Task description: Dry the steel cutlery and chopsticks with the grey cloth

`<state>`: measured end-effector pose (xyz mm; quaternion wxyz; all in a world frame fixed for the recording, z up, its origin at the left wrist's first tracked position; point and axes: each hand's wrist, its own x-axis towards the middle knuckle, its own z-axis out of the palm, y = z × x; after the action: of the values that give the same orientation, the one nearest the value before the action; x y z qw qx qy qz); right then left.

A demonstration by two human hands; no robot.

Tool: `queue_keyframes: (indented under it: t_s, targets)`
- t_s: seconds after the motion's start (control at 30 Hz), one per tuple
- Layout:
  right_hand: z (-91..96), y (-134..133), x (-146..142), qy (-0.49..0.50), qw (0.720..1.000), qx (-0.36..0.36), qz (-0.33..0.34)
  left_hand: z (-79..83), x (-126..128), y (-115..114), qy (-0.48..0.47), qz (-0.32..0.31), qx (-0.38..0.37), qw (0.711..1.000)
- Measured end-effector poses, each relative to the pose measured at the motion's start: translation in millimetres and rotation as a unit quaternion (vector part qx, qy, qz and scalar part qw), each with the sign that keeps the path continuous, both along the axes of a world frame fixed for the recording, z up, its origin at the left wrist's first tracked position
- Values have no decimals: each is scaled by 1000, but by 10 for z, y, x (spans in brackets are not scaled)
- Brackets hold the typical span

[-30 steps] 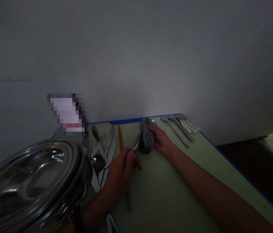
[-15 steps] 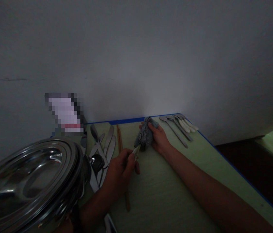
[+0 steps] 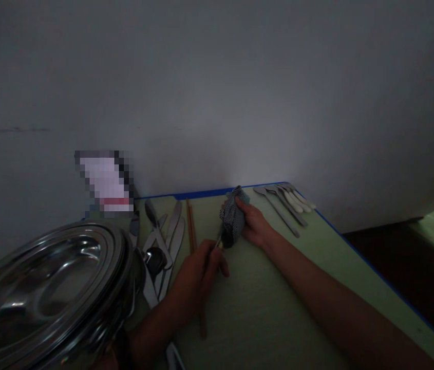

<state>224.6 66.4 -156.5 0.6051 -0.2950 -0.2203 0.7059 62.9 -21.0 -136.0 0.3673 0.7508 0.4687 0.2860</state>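
Observation:
In the head view my left hand (image 3: 201, 275) is closed around a thin piece of cutlery (image 3: 219, 243), of which only a short pale bit shows. Its other end disappears into a bunched grey checked cloth (image 3: 234, 218), so I cannot tell its kind. My right hand (image 3: 253, 221) grips that cloth from the right side, thumb on top. Two wooden chopsticks (image 3: 191, 226) lie just left of the cloth, running partly behind my left hand.
Stacked steel trays (image 3: 101, 257) fill the lower left. Beside them lie loose spoons and knives (image 3: 176, 239). Several spoons and white-handled pieces (image 3: 294, 200) form a row at the table's (image 3: 270, 308) far right. A blurred-out phone-like object (image 3: 103, 180) leans against the wall.
My left hand has moved slightly right, closer to the cloth, and less of the cutlery's pale part shows. The cloth has turned and bunched differently in my right hand.

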Motion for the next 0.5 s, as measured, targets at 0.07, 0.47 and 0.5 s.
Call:
queue_keyframes:
  t_s: [0.07,0.47,0.5]
  targets:
    - [19,-15,0,5,1000,-9,20,1,4,3,1,-1,-8,1000]
    - [112,-46,-55,-13,999,11,46,39,11,25,5,13,15,1000]
    - [174,-49,-59,-20,999,20,32,51,4,23,8,15,18,1000]
